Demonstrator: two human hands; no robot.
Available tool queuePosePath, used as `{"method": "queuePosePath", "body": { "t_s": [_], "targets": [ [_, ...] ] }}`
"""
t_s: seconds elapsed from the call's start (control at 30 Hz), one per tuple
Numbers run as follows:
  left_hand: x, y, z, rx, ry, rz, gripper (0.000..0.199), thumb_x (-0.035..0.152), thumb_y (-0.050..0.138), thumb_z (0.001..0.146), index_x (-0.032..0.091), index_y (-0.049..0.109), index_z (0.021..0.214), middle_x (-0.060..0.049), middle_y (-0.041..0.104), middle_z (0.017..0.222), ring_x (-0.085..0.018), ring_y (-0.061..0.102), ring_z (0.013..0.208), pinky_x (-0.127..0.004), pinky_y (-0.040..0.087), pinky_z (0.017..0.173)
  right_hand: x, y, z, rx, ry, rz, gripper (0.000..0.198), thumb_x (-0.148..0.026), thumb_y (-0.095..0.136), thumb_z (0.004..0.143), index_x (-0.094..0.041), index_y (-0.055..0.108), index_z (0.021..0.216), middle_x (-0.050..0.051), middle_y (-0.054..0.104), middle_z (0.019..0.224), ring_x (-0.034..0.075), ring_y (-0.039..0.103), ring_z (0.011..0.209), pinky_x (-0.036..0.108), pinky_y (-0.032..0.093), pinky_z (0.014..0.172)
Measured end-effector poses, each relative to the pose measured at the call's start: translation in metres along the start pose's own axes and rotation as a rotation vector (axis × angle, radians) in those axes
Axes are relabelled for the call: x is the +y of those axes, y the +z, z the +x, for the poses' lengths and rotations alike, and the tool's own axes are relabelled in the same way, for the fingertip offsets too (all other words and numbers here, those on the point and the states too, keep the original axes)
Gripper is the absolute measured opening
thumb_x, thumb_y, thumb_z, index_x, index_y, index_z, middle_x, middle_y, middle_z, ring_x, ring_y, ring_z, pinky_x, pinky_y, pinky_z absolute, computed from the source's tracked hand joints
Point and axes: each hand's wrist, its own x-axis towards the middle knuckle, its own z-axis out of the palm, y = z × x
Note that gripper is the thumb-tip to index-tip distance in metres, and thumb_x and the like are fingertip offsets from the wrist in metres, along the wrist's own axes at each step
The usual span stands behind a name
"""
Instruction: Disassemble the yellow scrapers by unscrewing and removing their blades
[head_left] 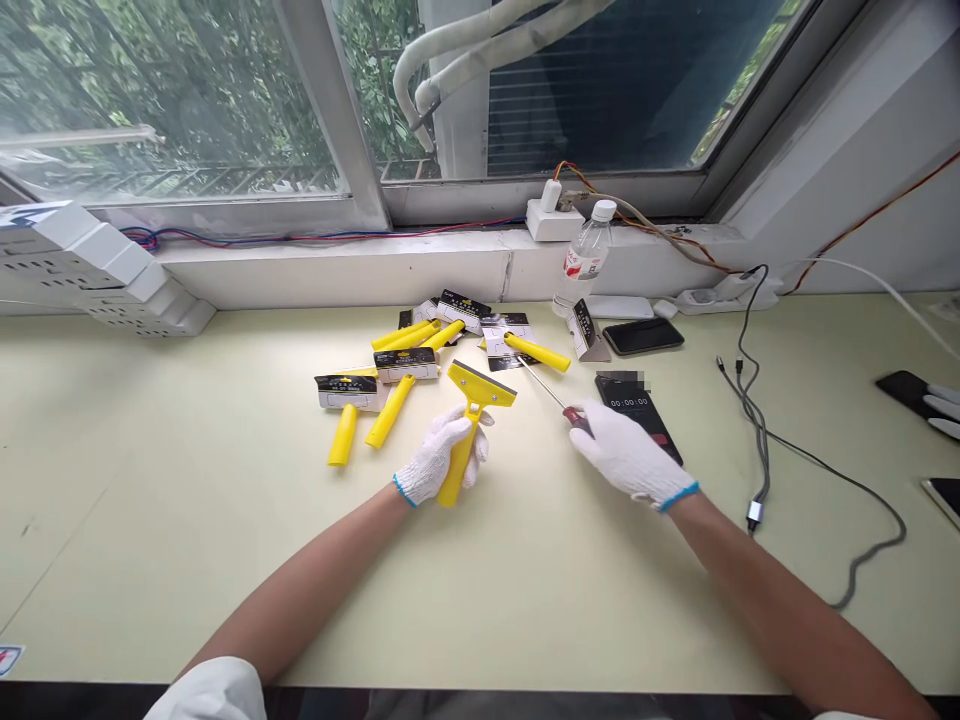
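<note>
My left hand (442, 455), in a white knit glove with a blue cuff, is closed around the handle of a yellow scraper (480, 390). The scraper's wide head points up and away from me, and two screws show on it. My right hand (626, 450), gloved the same way, grips the dark red handle of a screwdriver (579, 420). Its thin metal shaft points up and left, with the tip near a carded scraper (538, 351) and apart from the one I hold. More yellow scrapers (391, 410) with black-and-white cards lie just beyond my left hand.
A phone (637, 405) showing a timer lies beside my right hand, with a black phone (643, 336) behind it. A plastic bottle (585, 260) stands by the window. Grey charging cables (761, 430) run along the right. White boxes (97, 270) stand at the back left.
</note>
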Motion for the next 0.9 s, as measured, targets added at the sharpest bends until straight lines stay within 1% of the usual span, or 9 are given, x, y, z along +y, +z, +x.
{"method": "queuePosePath", "body": {
  "t_s": [0.1, 0.2, 0.33, 0.43, 0.53, 0.6, 0.73, 0.8, 0.9],
  "targets": [
    [0.001, 0.002, -0.001, -0.003, -0.025, -0.014, 0.063, 0.077, 0.054, 0.103, 0.017, 0.068, 0.114, 0.000, 0.067, 0.066, -0.014, 0.054, 0.040, -0.026, 0.043, 0.043, 0.021, -0.018, -0.003, 0.019, 0.033, 0.437, 0.037, -0.047, 0.061, 0.108, -0.025, 0.071, 0.136, 0.005, 0.079, 0.096, 0.021, 0.070, 0.075, 0.031, 0.052, 0.065],
    [0.005, 0.005, -0.003, 0.002, -0.003, 0.007, 0.056, 0.072, 0.069, 0.099, 0.017, 0.069, 0.106, 0.000, 0.065, 0.067, -0.014, 0.057, 0.048, -0.025, 0.045, 0.049, 0.036, -0.027, -0.004, 0.114, 0.109, 0.814, 0.045, -0.057, 0.082, 0.093, -0.023, 0.075, 0.122, -0.001, 0.069, 0.074, 0.015, 0.056, 0.055, 0.028, 0.045, 0.050],
    [0.013, 0.011, -0.008, 0.073, -0.008, -0.084, 0.048, 0.055, 0.090, 0.085, 0.021, 0.062, 0.103, 0.003, 0.065, 0.079, -0.013, 0.061, 0.057, -0.026, 0.052, 0.055, 0.041, -0.028, 0.001, 0.345, 0.111, 1.334, 0.044, -0.040, 0.104, 0.073, -0.024, 0.075, 0.103, -0.002, 0.069, 0.072, 0.010, 0.053, 0.055, 0.021, 0.045, 0.047],
    [0.014, 0.016, -0.012, 0.072, -0.056, -0.142, 0.047, 0.045, 0.093, 0.083, 0.023, 0.057, 0.104, 0.005, 0.062, 0.083, -0.011, 0.058, 0.057, -0.027, 0.053, 0.055, 0.037, -0.028, 0.007, 0.478, 0.065, 1.659, 0.046, -0.036, 0.106, 0.069, -0.026, 0.068, 0.095, -0.004, 0.069, 0.078, 0.007, 0.054, 0.060, 0.015, 0.044, 0.048],
    [0.008, 0.020, -0.013, 0.048, -0.074, -0.134, 0.045, 0.047, 0.090, 0.088, 0.024, 0.055, 0.103, 0.006, 0.057, 0.082, -0.009, 0.052, 0.055, -0.026, 0.050, 0.054, 0.029, -0.027, 0.010, 0.505, 0.080, 1.765, 0.044, -0.052, 0.096, 0.083, -0.026, 0.061, 0.088, -0.007, 0.061, 0.076, 0.006, 0.048, 0.056, 0.016, 0.042, 0.046],
    [0.002, 0.020, -0.014, 0.041, -0.033, -0.112, 0.049, 0.060, 0.086, 0.093, 0.023, 0.056, 0.107, 0.004, 0.060, 0.088, -0.008, 0.049, 0.055, -0.025, 0.047, 0.053, 0.023, -0.024, 0.008, 0.475, 0.154, 1.787, 0.047, -0.065, 0.085, 0.092, -0.027, 0.058, 0.087, -0.006, 0.059, 0.075, 0.006, 0.040, 0.050, 0.020, 0.037, 0.041],
    [-0.006, 0.021, -0.014, 0.035, 0.029, -0.031, 0.054, 0.074, 0.070, 0.101, 0.022, 0.056, 0.108, 0.001, 0.065, 0.092, -0.008, 0.048, 0.055, -0.024, 0.042, 0.052, 0.013, -0.021, -0.001, 0.418, 0.340, 1.723, 0.052, -0.079, 0.073, 0.096, -0.028, 0.064, 0.093, -0.005, 0.058, 0.068, 0.008, 0.033, 0.044, 0.023, 0.029, 0.036],
    [-0.006, 0.022, -0.015, 0.018, 0.000, 0.025, 0.050, 0.070, 0.068, 0.103, 0.022, 0.057, 0.103, 0.002, 0.062, 0.082, -0.009, 0.046, 0.054, -0.024, 0.040, 0.052, 0.010, -0.022, -0.004, 0.333, 0.323, 1.795, 0.045, -0.070, 0.080, 0.096, -0.028, 0.066, 0.097, -0.008, 0.050, 0.063, 0.007, 0.029, 0.042, 0.021, 0.028, 0.035],
    [-0.002, 0.025, -0.016, 0.000, -0.031, 0.076, 0.048, 0.067, 0.068, 0.102, 0.021, 0.058, 0.100, 0.002, 0.061, 0.076, -0.010, 0.048, 0.052, -0.026, 0.040, 0.052, 0.009, -0.025, -0.006, 0.191, 0.203, 1.987, 0.031, -0.039, 0.092, 0.092, -0.026, 0.066, 0.102, -0.011, 0.045, 0.064, 0.005, 0.027, 0.045, 0.015, 0.031, 0.037]
  ]
}}
